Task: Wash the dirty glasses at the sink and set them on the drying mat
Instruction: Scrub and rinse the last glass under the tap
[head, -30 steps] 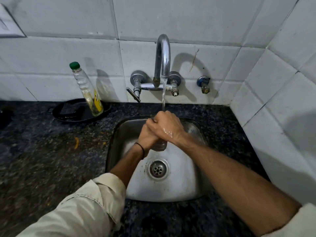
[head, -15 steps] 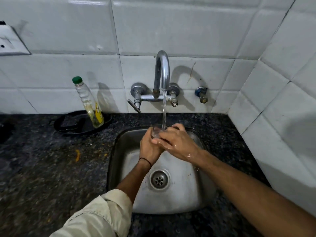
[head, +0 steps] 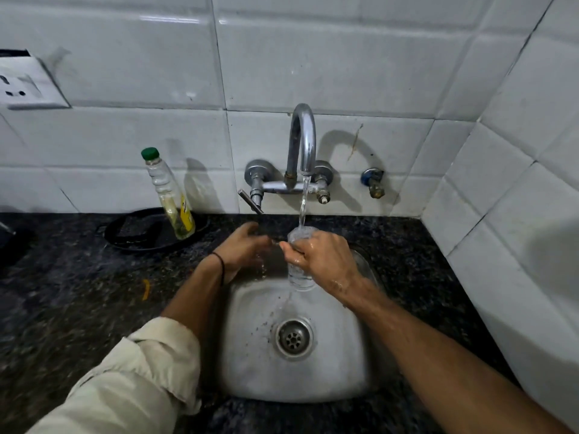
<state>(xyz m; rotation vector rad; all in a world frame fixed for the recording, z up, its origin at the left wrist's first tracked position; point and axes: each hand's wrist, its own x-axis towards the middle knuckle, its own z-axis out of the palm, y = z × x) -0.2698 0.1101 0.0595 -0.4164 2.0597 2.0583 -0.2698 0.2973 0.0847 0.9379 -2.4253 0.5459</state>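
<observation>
A clear drinking glass stands upright under the running tap, over the steel sink. Water streams into its mouth and spills down its side. My right hand is wrapped around the glass's middle. My left hand hovers just to the left of the glass, fingers spread, wet, holding nothing. No drying mat is in view.
A plastic bottle with a green cap leans in a black dish on the dark stone counter left of the sink. White tiled walls close in behind and on the right. A wall socket sits at the upper left.
My left hand has let go of the glass and moved off to the left. My right hand now holds the glass alone, upright under the stream.
</observation>
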